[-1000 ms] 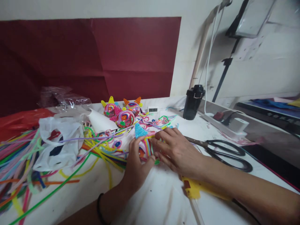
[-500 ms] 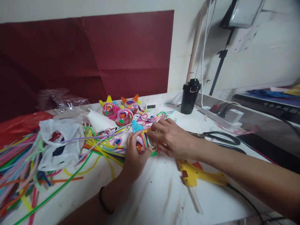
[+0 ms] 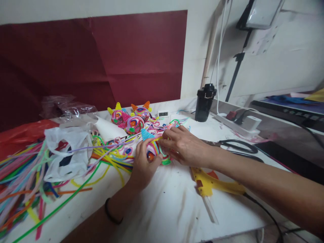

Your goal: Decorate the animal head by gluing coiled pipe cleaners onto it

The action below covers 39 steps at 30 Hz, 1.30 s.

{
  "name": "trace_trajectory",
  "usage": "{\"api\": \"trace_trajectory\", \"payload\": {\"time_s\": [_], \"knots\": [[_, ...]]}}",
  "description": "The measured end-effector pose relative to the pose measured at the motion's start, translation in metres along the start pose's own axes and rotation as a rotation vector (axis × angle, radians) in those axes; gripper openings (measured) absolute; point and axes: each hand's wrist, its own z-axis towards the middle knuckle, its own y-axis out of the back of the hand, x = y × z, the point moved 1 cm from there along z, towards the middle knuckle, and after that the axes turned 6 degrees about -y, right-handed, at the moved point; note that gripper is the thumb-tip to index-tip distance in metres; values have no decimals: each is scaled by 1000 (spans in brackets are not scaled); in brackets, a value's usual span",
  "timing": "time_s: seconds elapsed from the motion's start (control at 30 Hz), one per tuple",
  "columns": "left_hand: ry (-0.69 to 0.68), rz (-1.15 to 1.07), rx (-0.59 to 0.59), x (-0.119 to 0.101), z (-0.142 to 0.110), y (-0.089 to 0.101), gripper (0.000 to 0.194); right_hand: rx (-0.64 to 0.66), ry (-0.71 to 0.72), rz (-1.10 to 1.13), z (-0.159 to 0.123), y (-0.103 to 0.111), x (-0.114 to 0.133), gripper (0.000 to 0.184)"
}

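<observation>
A colourful pipe-cleaner animal head point(image 3: 151, 152), with a blue ear and an orange eye, rests on the white table between my hands. My left hand point(image 3: 144, 166) grips its left side, thumb at the front and fingers behind. On its right side my right hand point(image 3: 182, 145) has its fingers curled and pressed against the surface; what the fingertips pinch, if anything, is hidden. Behind stand several similar heads point(image 3: 134, 124) with yellow, orange and pink ears. Just right of my right hand lies a yellow glue gun point(image 3: 215, 184) with a clear glue stick.
Loose pipe cleaners point(image 3: 27, 179) and a white plastic bag point(image 3: 68, 155) cover the left. Black-handled scissors point(image 3: 238, 145), a black bottle point(image 3: 205, 103), a power strip point(image 3: 238, 126) and a dark flat device point(image 3: 286, 158) occupy the right. A small digital display point(image 3: 162, 114) stands at the back.
My left thumb has shifted slightly, and more of the head's eye and green lower edge shows. Both hands stay on the head. The view has shifted a little.
</observation>
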Motion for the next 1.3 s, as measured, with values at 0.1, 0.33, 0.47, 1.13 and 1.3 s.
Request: {"api": "trace_trajectory", "payload": {"time_s": [0.1, 0.33, 0.47, 1.13, 1.3], "knots": [[-17, 71, 5, 0, 4, 8, 44, -5, -2, 5, 1, 0, 0, 23], [-183, 403, -64, -6, 10, 23, 41, 26, 1, 12, 7, 0, -5, 28], [-489, 474, -32, -9, 11, 25, 31, 29, 21, 26, 10, 2, -9, 25], [-929, 547, 94, 4, 21, 23, 23, 49, 50, 209, 13, 4, -22, 24], [-944, 517, 123, 4, 23, 23, 22, 41, 42, 250, 13, 4, -24, 23]]}}
